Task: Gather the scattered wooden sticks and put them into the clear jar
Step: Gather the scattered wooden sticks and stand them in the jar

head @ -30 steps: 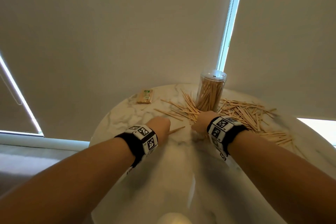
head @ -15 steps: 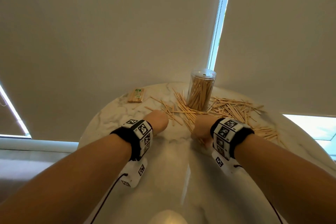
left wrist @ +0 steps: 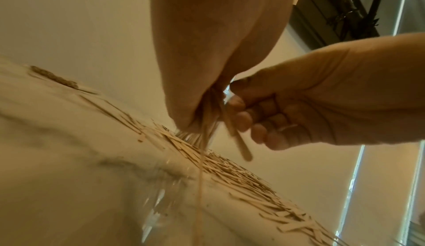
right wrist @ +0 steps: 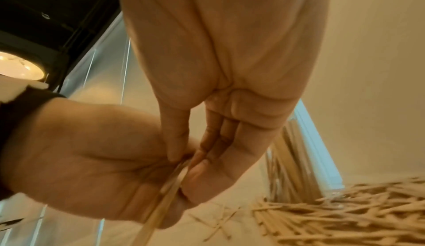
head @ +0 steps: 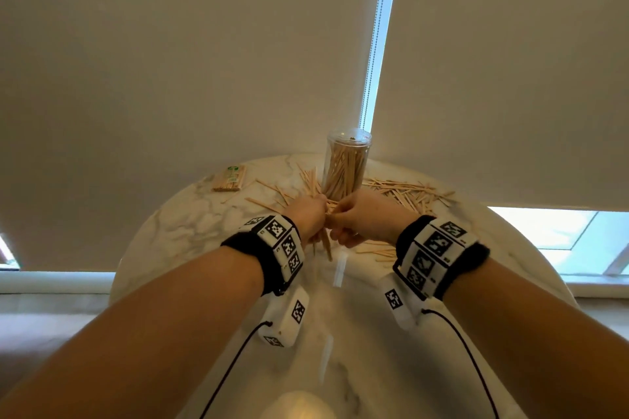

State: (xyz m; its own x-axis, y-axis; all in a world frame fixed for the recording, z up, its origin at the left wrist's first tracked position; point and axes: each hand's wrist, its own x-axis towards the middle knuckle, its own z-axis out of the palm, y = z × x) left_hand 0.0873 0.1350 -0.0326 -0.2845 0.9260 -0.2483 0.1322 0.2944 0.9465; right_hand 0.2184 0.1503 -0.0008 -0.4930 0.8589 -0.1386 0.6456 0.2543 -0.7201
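Observation:
The clear jar (head: 345, 167) stands upright at the table's far side, packed with wooden sticks. Loose sticks (head: 408, 192) lie scattered to its right, with fewer on its left (head: 282, 194). Both hands meet just in front of the jar, lifted off the table. My left hand (head: 311, 216) grips a small bundle of sticks (head: 325, 245) that hangs down from its fist. My right hand (head: 354, 219) pinches the same bundle between thumb and fingers (right wrist: 177, 141). In the left wrist view the bundle (left wrist: 207, 122) fans out below the left fist.
The round marble table (head: 190, 224) ends close behind the jar, against window blinds. A small wrapped pack of sticks (head: 229, 178) lies at the far left. A few sticks (head: 377, 250) lie under my right wrist. The stick pile (right wrist: 345, 213) spreads beside the jar (right wrist: 294, 159).
Both hands were apart and low on the table among the sticks. They have since lifted and come together in front of the jar with a bundle of sticks between them.

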